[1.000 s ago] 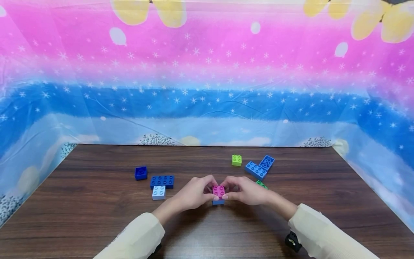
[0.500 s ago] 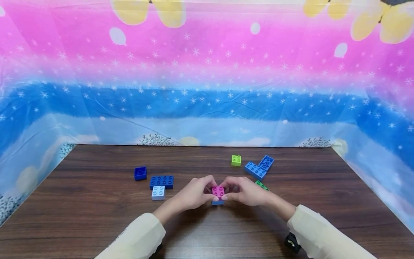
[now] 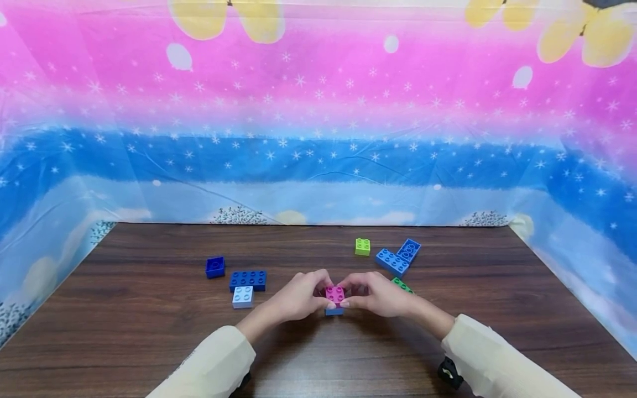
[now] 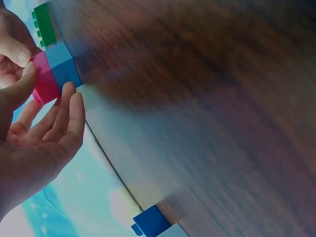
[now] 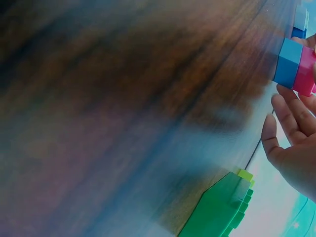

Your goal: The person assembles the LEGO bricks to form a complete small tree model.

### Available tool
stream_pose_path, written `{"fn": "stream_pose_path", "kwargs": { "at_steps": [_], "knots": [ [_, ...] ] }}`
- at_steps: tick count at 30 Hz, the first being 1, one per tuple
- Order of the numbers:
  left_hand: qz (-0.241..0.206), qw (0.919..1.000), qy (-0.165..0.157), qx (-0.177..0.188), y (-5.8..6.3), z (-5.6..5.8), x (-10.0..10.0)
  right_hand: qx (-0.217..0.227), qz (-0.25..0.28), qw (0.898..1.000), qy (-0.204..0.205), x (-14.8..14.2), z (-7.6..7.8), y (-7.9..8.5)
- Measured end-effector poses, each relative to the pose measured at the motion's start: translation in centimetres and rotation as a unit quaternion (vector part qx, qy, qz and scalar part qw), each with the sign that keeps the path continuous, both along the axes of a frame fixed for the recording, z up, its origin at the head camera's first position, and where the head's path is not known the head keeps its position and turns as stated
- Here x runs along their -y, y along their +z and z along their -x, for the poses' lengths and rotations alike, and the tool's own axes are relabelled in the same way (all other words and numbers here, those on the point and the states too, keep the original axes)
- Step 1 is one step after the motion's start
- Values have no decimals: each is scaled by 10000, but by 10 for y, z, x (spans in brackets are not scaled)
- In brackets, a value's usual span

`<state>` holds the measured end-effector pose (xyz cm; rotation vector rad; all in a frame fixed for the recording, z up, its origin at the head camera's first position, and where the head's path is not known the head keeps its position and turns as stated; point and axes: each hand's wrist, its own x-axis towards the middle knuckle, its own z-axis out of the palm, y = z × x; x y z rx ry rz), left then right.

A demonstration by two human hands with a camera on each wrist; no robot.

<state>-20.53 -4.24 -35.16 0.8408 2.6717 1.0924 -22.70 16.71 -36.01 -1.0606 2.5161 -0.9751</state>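
Pink brick (image 3: 335, 294) in hands (image 3: 298, 297); blue brick (image 4: 65, 69) beneath, fuller in wrist views

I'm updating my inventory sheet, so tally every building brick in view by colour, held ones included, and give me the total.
Medium blue building bricks: 3
Dark blue building bricks: 2
Pale blue building brick: 1
Pink building brick: 1
Lime green building brick: 1
Green building brick: 1
Total: 9

Toy bricks (image 3: 335, 294) on brown table (image 3: 124, 331)
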Motion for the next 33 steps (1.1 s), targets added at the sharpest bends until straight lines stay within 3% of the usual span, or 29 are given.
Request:
{"fn": "stream_pose_path", "kwargs": {
  "at_steps": [12,20,28,33],
  "knots": [
    [-58,10000,12,62,-1,0,2,264,-28,9996,-43,-1,1,1],
    [-88,9999,38,101,-1,0,1,469,369,9981,127,-2,2,0],
    [9,9999,115,129,1,1,-2,798,447,9958,38,-3,2,3],
    [41,9998,40,167,0,2,2,774,433,9960,86,-2,2,2]
  ]
}}
